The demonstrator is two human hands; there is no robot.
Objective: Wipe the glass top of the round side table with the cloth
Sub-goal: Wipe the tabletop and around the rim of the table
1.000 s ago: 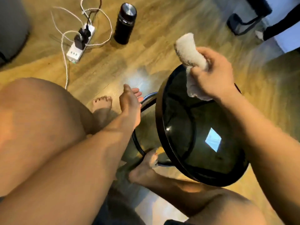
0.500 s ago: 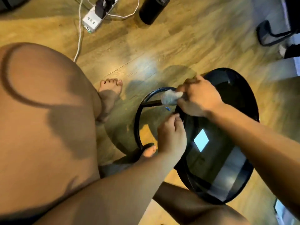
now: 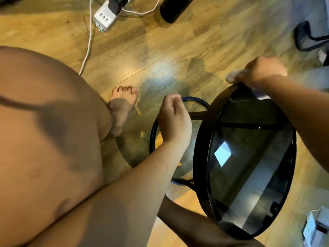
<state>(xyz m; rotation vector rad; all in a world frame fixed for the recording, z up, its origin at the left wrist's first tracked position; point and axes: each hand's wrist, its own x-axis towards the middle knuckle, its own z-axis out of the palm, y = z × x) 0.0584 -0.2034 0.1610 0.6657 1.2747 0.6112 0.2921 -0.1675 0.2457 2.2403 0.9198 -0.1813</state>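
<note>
Right hand [image 3: 263,72]: clenched on cloth [image 3: 235,76] at glass top's [image 3: 249,166] far rim | left hand [image 3: 173,120]: loosely curled, empty, beside table | unwiped glass extends nearward from cloth; right hand nearer.

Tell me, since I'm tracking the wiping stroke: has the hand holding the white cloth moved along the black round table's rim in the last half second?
Yes. The right hand with the white cloth moved from the rim's left edge to the far edge of the black round glass-topped table.
</note>
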